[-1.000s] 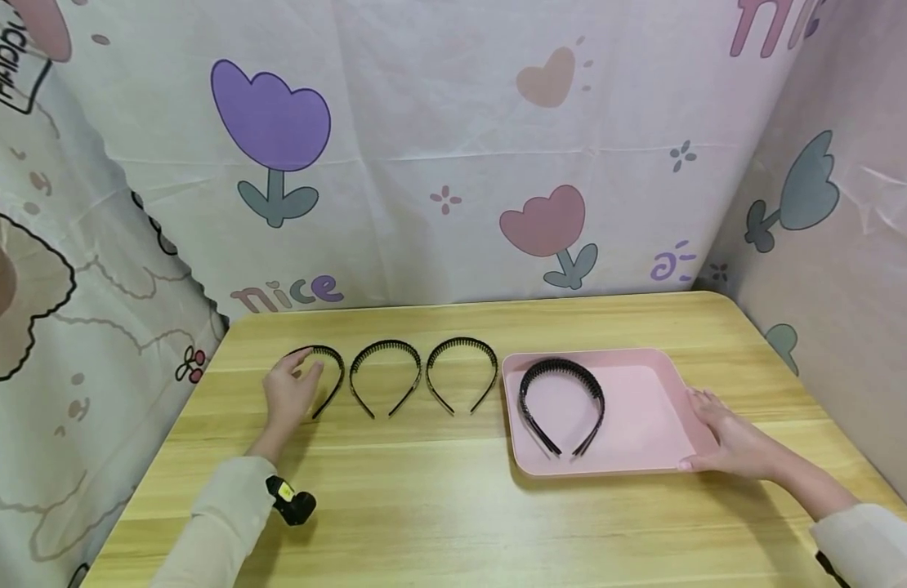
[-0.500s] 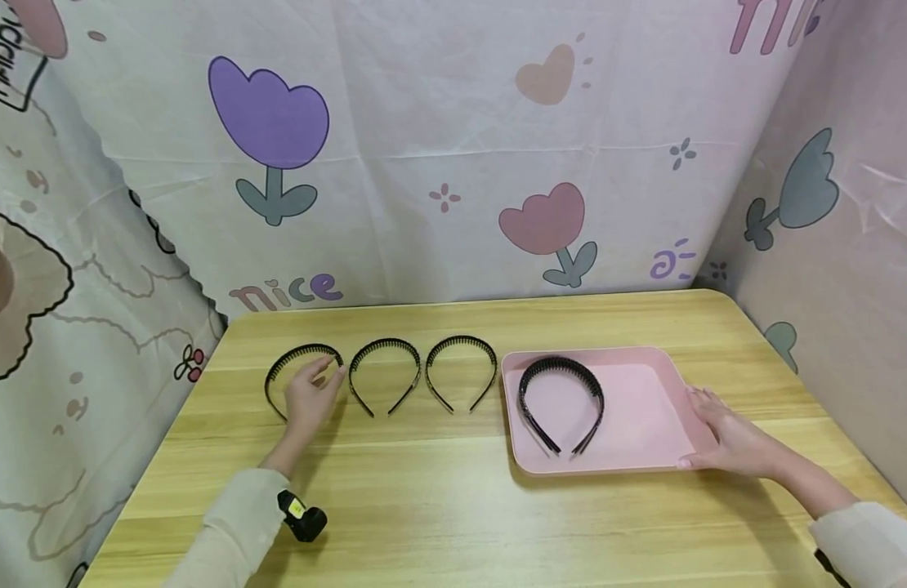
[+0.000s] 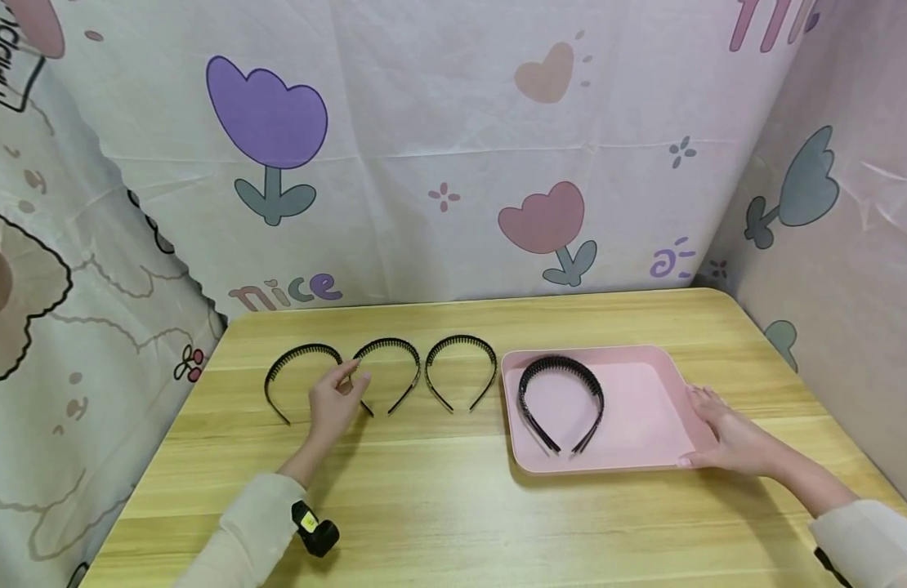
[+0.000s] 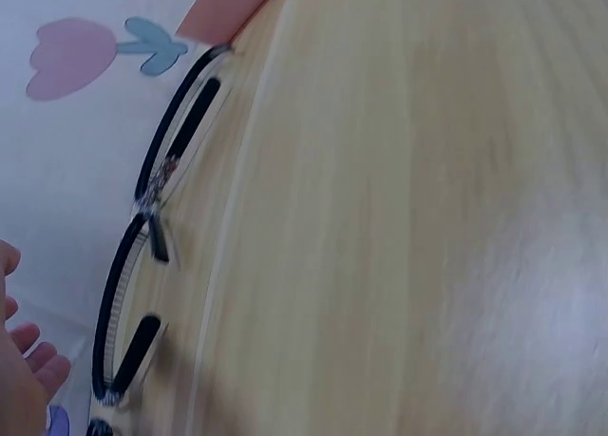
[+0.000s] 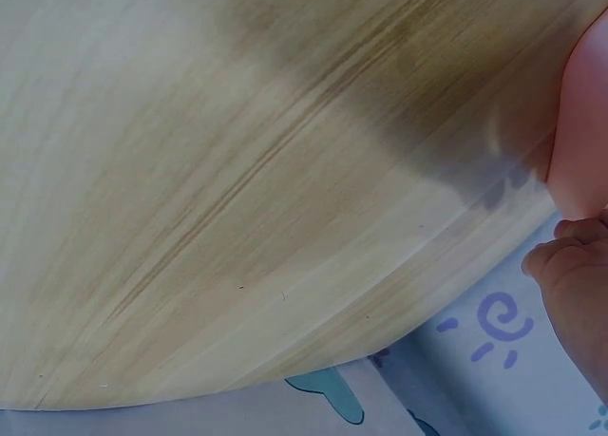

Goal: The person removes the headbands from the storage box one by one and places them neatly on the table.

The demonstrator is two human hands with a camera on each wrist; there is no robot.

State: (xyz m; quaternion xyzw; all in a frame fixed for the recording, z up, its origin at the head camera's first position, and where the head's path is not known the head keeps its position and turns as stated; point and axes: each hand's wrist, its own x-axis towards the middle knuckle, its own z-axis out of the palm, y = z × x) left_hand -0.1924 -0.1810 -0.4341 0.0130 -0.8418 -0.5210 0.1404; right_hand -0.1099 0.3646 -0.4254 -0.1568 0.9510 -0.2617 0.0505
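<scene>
Your left hand (image 3: 334, 402) is at the left side of the middle headband (image 3: 390, 341), thumb and fingers slightly apart and loosely bent, with nothing visibly held; contact cannot be confirmed. Your right hand (image 3: 740, 441) rests at the right end of the pink tray (image 3: 645, 408), thumb at the near corner; whether its fingers curl under the rim cannot be told. Judge progress by placement. Inside the tray, at its left side: a stack of headbands (image 3: 560, 363), apparently more than one, count unclear. Outside: the left headband (image 3: 305, 348), middle headband and right headband (image 3: 462, 338), in a row on the wooden table (image 3: 439, 506), ends toward you. The work appears partly done, with these three left outside.
</scene>
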